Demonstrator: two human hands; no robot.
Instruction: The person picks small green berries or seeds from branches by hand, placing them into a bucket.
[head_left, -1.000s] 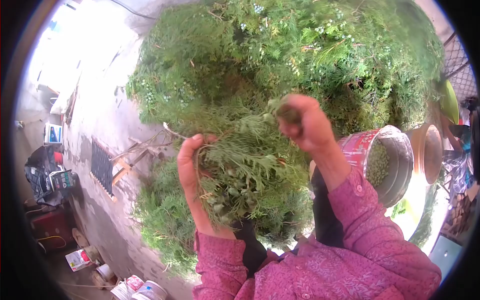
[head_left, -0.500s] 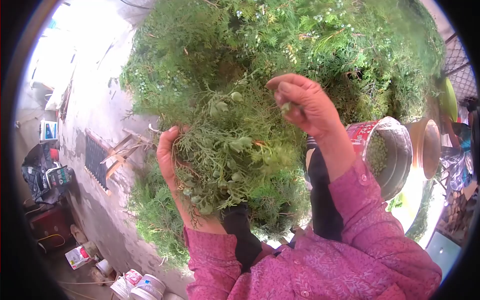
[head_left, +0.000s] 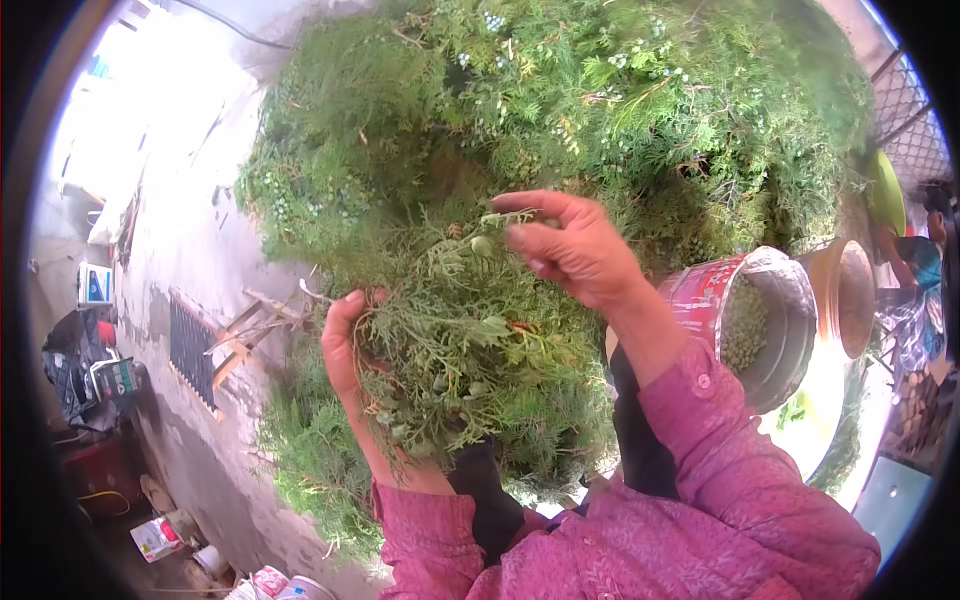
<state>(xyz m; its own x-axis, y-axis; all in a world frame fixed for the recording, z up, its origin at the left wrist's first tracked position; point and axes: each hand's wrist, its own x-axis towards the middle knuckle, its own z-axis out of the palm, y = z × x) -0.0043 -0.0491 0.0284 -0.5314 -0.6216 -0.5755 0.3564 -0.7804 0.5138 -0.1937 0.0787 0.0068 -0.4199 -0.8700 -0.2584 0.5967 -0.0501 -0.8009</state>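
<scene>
My left hand (head_left: 347,335) is closed around the stem end of a leafy arborvitae branch (head_left: 440,340), which spreads to the right across my lap. Round green cones (head_left: 482,245) sit among its flat sprays. At the branch's upper end my right hand (head_left: 570,245) pinches a sprig tip (head_left: 510,217) between thumb and forefinger, just above one cone. Its other fingers are curled, and I cannot see whether they hold anything. To the right of that hand a red metal bucket (head_left: 700,290) lies tilted towards me, with many picked green cones (head_left: 745,325) inside.
A large heap of cut arborvitae (head_left: 600,110) fills the space ahead, with more greenery (head_left: 320,430) by my legs. Beside the bucket stands a brown pot (head_left: 850,300). A stained wall (head_left: 215,250) runs along the left, with a wooden frame (head_left: 245,340) near it.
My right hand has moved down and left, from holding a small green cone in the air to the branch's upper end. My left hand keeps its grip, slightly lower.
</scene>
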